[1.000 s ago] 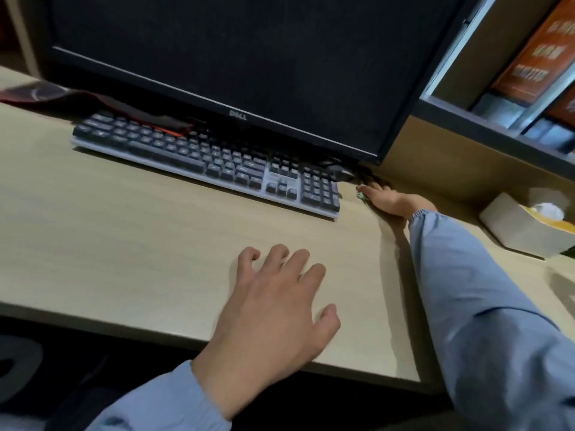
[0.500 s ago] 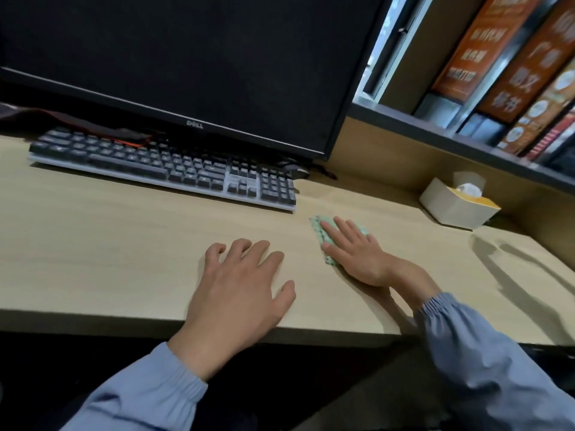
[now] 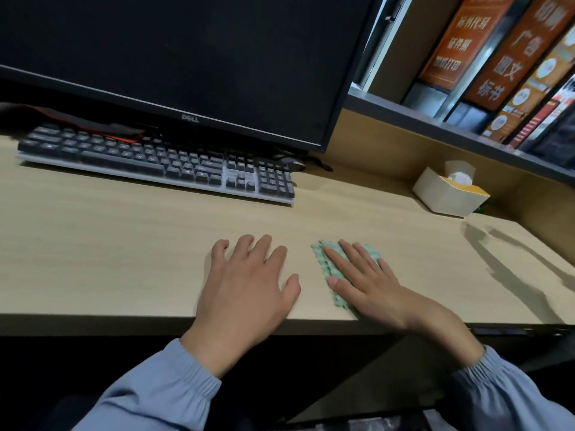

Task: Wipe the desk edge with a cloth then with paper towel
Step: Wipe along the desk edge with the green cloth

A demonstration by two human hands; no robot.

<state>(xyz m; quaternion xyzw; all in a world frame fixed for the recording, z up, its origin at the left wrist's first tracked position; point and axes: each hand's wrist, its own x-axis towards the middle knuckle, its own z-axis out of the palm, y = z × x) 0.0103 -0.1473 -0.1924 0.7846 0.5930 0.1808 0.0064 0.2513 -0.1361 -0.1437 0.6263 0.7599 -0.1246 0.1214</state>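
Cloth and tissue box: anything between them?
Nothing: the head view shows only bare desk between the cloth under the right hand and the tissue box.

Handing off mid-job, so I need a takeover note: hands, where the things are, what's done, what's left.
Left hand lies flat on the desk, holding nothing.
Right hand presses the green cloth flat with straight fingers, close to the desk's front edge.
Tissue box stands at the back right, below the shelf.
Done: cloth brought to the edge.
Left: the cloth wipe, then the paper towel pass.

Matt pale wood-grain desk (image 3: 93, 259), green waffle-textured cloth (image 3: 323, 259), dark plastic-keyed keyboard (image 3: 155, 163), glossy-framed monitor (image 3: 186, 57)
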